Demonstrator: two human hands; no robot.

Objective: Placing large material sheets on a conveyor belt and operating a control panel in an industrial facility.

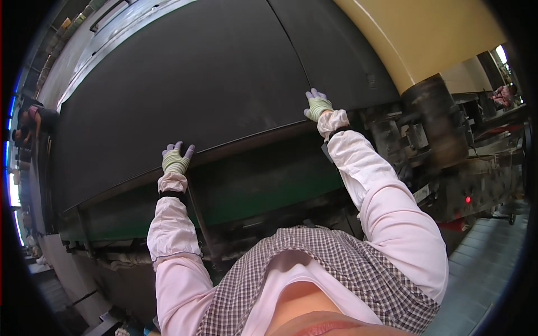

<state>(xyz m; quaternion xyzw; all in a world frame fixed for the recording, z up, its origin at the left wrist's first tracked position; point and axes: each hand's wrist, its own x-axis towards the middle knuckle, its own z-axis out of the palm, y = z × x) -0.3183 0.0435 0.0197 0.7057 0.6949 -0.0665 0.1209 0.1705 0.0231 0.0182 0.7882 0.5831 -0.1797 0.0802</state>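
A person in pink sleeves leans over a wide black rubber sheet (185, 84) lying flat across a long machine bed. Both gloved hands rest at its near edge, the left hand (176, 159) and right hand (318, 106) well apart, 2 sets of fingers spread flat, gripping nothing. The sheet looks heavy, limp and grippy, best taken along that edge

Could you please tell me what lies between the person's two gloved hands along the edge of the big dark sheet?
Only the bare front edge of the dark sheet runs between the left hand and the right hand, as the head view shows.
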